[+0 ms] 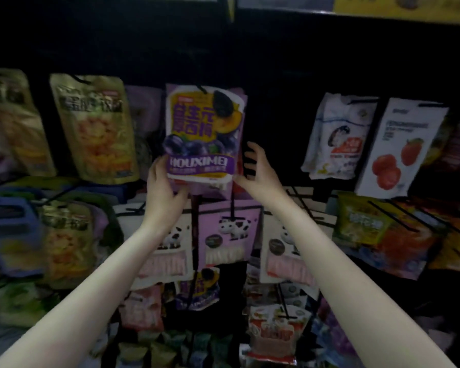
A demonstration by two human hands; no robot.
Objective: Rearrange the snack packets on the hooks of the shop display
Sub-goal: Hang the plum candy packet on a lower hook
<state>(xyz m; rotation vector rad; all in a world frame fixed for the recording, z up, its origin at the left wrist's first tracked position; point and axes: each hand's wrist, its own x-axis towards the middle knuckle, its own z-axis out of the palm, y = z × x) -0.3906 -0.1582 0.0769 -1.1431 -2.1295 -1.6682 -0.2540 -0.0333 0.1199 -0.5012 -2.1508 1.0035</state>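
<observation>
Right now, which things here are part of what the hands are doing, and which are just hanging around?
In use: purple plum packet, held at its bottom edge by the left hand; right hand, fingers spread beside it.

Just hanging: yellow packet, white strawberry packet, cow packets.

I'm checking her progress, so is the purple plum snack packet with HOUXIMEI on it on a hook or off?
On: the purple plum snack packet hangs from a black hook through its top edge; left hand grips its bottom.

A dim shop aisle: rows of snack packets (205,134) hang from black wire hooks (284,301) on a dark display rack (276,75).
</observation>
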